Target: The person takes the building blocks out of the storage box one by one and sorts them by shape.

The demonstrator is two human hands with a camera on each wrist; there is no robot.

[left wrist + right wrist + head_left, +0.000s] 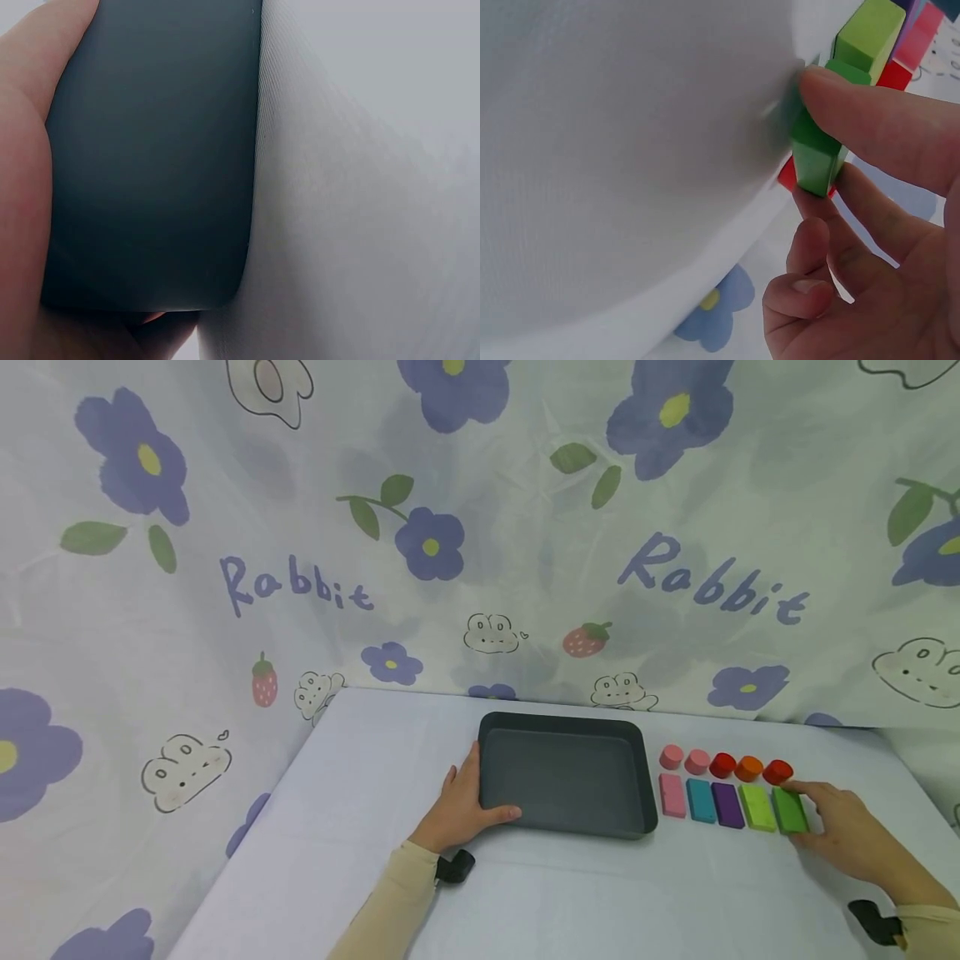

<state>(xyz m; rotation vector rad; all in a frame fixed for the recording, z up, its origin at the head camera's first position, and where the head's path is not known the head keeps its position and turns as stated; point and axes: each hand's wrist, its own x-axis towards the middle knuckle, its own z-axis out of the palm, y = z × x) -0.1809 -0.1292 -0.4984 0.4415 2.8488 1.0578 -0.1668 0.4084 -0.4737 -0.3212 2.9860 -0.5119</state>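
A dark grey rectangular baking tray (566, 772) lies on the white table. At its near left corner my left hand (459, 806) holds it, thumb over the front rim and fingers along the left side. The tray's outer wall (157, 165) fills much of the left wrist view, with part of that hand (26, 180) beside it. My right hand (851, 831) pinches a green rectangular block (790, 811) between thumb and fingers, at the right end of a row. In the right wrist view, the thumb covers the middle of the green block (816, 154).
Left of the green block are yellow-green (757, 807), purple (727, 805), blue (701, 800) and pink (672, 796) blocks. Behind them stand several cylinders: pink (671, 757), red (723, 765) and orange (749, 768). A flower-printed curtain (525, 568) hangs behind the table (360, 777).
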